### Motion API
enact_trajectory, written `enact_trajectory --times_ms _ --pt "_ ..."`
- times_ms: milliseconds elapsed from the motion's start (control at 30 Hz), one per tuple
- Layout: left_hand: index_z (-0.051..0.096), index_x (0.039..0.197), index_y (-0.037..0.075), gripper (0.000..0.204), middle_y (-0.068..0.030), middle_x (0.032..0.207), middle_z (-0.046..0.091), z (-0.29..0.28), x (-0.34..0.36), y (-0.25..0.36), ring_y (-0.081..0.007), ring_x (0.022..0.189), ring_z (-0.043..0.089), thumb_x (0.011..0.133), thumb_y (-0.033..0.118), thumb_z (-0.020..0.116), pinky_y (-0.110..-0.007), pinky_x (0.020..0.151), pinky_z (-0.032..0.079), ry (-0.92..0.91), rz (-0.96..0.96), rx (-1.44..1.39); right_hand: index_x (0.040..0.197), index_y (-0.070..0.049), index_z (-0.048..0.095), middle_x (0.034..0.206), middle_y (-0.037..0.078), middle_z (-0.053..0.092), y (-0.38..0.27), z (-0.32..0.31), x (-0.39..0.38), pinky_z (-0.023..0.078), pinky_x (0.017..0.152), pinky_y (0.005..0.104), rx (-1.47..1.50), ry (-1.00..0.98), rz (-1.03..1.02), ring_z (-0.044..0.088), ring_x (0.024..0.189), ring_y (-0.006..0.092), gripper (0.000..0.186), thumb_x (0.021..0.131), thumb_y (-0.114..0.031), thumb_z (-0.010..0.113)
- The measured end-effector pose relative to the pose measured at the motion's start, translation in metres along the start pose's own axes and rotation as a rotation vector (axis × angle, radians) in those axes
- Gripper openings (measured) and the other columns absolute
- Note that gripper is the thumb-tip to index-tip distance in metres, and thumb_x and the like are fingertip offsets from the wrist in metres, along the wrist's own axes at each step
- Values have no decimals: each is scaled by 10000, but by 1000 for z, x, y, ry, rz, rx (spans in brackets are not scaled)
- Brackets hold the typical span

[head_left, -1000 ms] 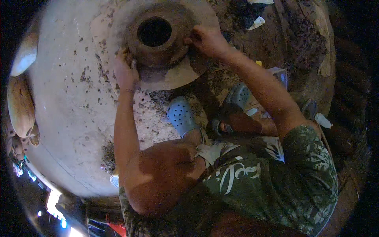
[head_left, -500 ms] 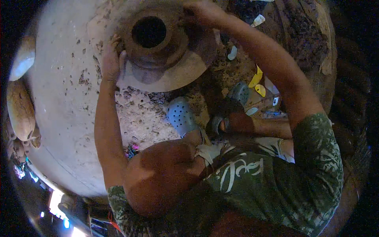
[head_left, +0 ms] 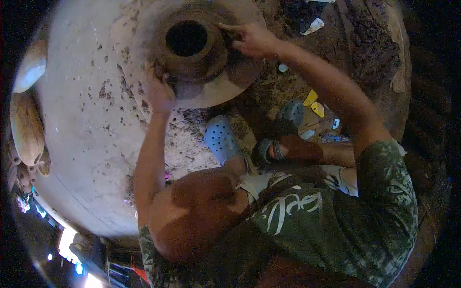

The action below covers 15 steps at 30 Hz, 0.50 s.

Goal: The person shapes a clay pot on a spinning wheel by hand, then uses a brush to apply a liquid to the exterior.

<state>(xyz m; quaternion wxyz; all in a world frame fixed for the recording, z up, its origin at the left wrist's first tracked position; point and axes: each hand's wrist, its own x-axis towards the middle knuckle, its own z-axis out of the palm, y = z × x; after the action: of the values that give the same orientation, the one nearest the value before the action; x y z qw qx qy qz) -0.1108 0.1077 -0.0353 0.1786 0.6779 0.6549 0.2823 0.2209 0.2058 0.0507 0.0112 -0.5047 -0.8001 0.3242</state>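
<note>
A brown clay pot (head_left: 192, 63) with a wide round mouth stands on a pale round disc (head_left: 222, 93) at the top of the view. Its dark inside cannot be made out. At the pot's left side is my left hand (head_left: 160, 92), fingers reaching up along the wall, somewhat blurred and apparently apart. My right hand (head_left: 253, 40) comes from the right, the index finger stretched toward the rim and the thumb below it. Nothing shows in its grip. Whether either hand's fingertips press on the clay is hard to tell in the dim light.
My feet in grey-blue clogs (head_left: 221, 139) are just below the disc. Yellow pieces (head_left: 317, 109) and a pale scrap (head_left: 313, 26) lie on the dirt floor to the right, near a dark clay mass (head_left: 367, 41). Long brown vessels (head_left: 26, 129) line the far left.
My left hand has moved right and down along the pot's side. My right hand has come down from behind the rim, with its index finger now extended. The pot appears slightly farther right.
</note>
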Motion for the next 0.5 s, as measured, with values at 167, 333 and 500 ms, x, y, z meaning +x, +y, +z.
enact_trajectory --times_ms 167,333,500 --pt "351 1429 -110 590 -308 1488 373 20 -54 48 -461 1389 329 1000 263 510 -533 1159 222 107 21 90 1580 -171 257 986 247 692 -32 41 -31 547 807 480 70 143 163 672 809 417 784 877 -223 599" --pt "258 1474 -145 700 -336 1527 296 38 -76 83 -458 1431 260 1036 374 428 -538 1179 165 23 -214 10 1585 -27 28 803 290 658 -64 69 -49 539 762 513 265 187 280 652 736 469 959 850 -231 610" --pt "246 1481 -140 730 -349 1531 268 35 -77 97 -458 1430 259 1050 433 376 -505 1185 168 21 -267 -153 1556 44 -64 919 406 639 -97 89 -67 520 893 576 368 134 354 644 912 545 1019 827 -223 595"
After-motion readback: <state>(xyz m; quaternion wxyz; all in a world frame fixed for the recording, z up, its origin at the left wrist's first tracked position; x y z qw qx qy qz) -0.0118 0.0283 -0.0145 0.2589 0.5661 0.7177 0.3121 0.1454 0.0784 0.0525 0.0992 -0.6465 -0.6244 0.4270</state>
